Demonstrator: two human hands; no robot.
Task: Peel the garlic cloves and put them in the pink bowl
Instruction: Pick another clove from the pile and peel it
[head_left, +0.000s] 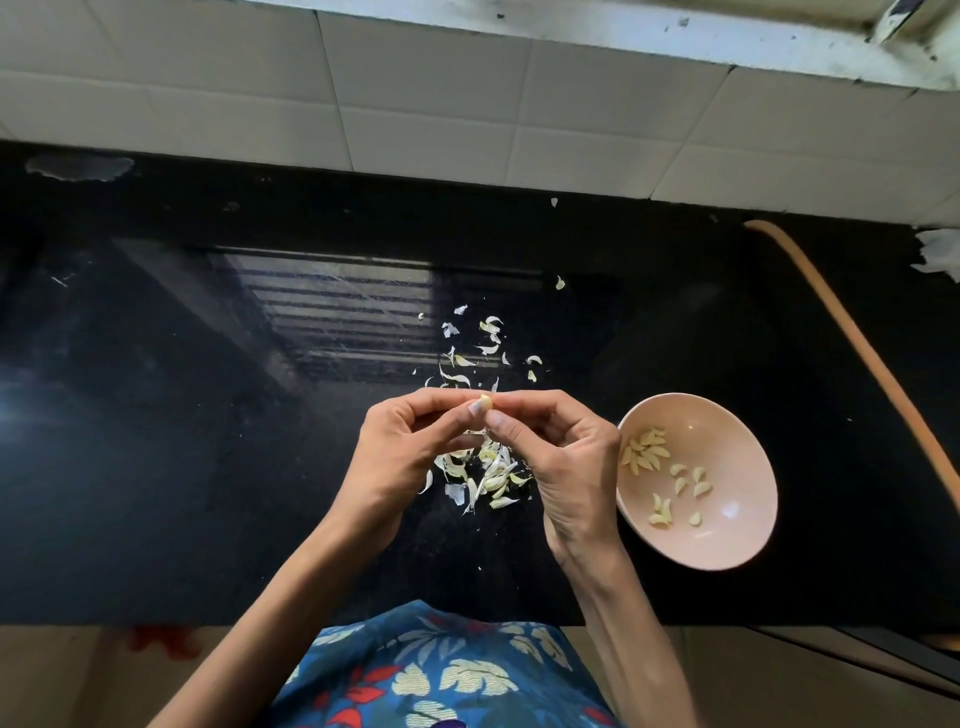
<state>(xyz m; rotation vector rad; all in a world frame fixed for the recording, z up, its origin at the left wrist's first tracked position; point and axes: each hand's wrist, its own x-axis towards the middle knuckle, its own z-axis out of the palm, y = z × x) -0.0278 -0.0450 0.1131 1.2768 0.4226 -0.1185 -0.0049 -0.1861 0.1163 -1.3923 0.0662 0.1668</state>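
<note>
A small pale garlic clove (485, 401) is held above the black counter, pinched between the fingertips of both hands. My left hand (410, 452) grips it from the left with thumb and forefinger. My right hand (563, 457) pinches it from the right, its thumb just below the clove. The pink bowl (737, 540) sits right of my right hand and holds several peeled cloves (644, 454). Under my hands lies a heap of garlic skins and pieces (488, 480); I cannot tell if unpeeled cloves are among them.
More loose skins (472, 353) are scattered on the black counter (208, 415) beyond my hands. An orange hose (857, 353) curves along the counter's right side. A white tiled wall (415, 104) rises behind. The counter's front edge runs near my patterned clothing (447, 675).
</note>
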